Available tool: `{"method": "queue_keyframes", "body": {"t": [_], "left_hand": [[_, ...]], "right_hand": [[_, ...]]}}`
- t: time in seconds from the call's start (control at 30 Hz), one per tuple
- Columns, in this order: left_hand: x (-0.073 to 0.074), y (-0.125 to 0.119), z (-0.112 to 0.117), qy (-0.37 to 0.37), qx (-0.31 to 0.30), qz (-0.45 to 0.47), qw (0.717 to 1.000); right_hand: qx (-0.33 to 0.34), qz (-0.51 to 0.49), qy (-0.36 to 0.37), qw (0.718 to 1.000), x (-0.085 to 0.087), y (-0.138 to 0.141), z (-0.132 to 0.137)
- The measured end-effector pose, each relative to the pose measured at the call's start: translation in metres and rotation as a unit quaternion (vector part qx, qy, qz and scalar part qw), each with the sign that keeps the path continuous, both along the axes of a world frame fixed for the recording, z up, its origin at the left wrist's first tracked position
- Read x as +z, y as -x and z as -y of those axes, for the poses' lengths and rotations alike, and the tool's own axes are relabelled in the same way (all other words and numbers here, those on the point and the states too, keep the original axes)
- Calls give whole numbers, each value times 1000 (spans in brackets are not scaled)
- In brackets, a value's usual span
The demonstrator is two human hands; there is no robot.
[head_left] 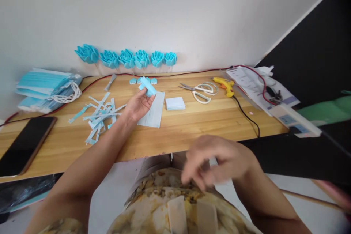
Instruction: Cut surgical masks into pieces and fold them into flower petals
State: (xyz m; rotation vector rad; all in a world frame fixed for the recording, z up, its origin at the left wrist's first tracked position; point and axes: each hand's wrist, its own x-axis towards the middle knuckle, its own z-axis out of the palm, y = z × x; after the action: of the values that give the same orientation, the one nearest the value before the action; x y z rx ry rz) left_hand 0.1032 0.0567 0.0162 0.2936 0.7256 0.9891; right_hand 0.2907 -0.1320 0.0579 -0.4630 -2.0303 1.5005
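My left hand is over the table, palm up, its fingers closed around a folded light-blue piece of mask fabric. Beneath that hand lies a flat pale-blue fabric sheet. Just behind it several small blue petal pieces sit in a row. To its right is a stack of folded white-blue fabric pieces. In front of the table edge, above my lap, hangs my right hand, its fingers bent downward and smeared by motion; whether it holds anything does not show.
Blue fabric flowers line the wall. Left are stacked masks, a phone, cut strips and a grey bundle. Right are scissors, a yellow glue gun, papers and a power strip. A red cable runs behind.
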Motion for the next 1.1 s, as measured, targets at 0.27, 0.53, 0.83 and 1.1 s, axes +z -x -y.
{"method": "queue_keyframes", "body": {"t": [0.27,0.53,0.83,1.1], "left_hand": [[-6,1,0,-36,-5,1,999],[-13,2,-2,-56,-12,0,998],[-8,3,-2,-28,-5,-1,1000],[2,5,-3,17,20,4,1000]], "right_hand": [[-502,346,-172,774,-35,-48,-68],[-453,596,-210,629,-45,-92,-117],[-420,612,-212,635,-50,-109,-138],[-412,536,-200,709,-48,-137,-149]]}}
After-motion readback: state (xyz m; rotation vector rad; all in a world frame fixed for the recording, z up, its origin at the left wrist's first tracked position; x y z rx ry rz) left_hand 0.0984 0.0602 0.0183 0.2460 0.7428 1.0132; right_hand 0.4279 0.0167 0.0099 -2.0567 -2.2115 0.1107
